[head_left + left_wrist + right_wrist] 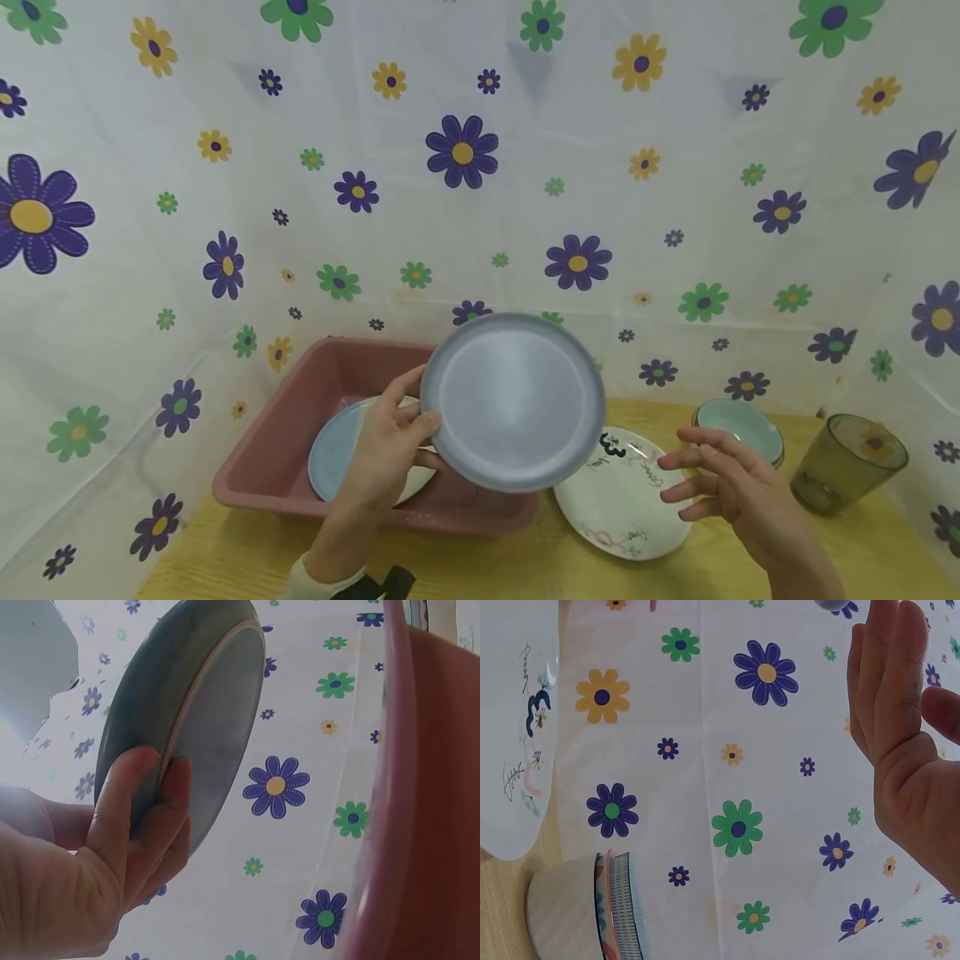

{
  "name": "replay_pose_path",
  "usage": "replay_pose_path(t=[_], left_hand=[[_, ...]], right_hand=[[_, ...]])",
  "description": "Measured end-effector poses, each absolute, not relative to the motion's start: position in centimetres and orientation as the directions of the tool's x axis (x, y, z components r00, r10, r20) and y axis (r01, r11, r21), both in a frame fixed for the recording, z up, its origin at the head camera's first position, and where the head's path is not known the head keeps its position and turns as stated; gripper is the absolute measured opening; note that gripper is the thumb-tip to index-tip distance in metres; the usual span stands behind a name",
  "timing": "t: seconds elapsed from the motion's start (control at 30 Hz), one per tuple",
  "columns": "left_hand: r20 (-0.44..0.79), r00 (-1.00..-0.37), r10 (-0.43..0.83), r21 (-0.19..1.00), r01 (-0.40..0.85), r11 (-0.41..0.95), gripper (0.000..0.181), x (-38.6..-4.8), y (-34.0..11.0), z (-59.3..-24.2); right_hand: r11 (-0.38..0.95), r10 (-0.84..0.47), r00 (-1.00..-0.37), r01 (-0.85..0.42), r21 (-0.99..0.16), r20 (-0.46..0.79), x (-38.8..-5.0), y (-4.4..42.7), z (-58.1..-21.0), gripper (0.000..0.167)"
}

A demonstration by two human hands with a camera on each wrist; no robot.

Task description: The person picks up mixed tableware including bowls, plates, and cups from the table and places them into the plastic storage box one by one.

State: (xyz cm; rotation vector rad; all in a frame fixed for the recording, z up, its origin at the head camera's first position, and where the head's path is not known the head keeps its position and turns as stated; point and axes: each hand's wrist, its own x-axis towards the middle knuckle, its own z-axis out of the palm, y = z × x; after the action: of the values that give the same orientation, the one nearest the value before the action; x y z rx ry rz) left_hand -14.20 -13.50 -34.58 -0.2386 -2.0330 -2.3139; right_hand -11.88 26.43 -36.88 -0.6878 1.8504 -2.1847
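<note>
Blue-grey round plate [517, 400]: held up and tilted, over the right end of the pink tub [300, 400], overlapping the white decorated plate [622, 508] in head view. Left hand [386, 450] pinches its left rim, thumb on the near face, other fingers behind. One-edge hold; my judgement: the far side could dip, so keep the pinch firm and the wrist steady, or bring a second support under the opposite rim. Right hand [738, 483] holds nothing, fingers parted, above the white plate's right edge. Farther right: stacked bowls [738, 429], tinted tumbler [832, 475]. Best keep that elbow clear of both.
</note>
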Motion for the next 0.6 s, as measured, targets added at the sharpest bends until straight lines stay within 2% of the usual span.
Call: replay_pose_path(t=[0.3,0.6], left_hand=[[0.189,-0.981,0.048,0.965,0.176,-0.194,0.056,-14.9,-14.7,-34.7],[0.165,-0.986,-0.022,0.976,0.166,-0.143,0.056,-15.6,-15.9,-34.8]], right_hand=[[-0.189,-0.433,-0.882,-0.112,-0.976,0.185,-12.0,26.7,-36.9,0.04],[-0.103,-0.39,-0.911,-0.099,-0.99,0.132,-12.2,26.6,-37.1,0.035]])
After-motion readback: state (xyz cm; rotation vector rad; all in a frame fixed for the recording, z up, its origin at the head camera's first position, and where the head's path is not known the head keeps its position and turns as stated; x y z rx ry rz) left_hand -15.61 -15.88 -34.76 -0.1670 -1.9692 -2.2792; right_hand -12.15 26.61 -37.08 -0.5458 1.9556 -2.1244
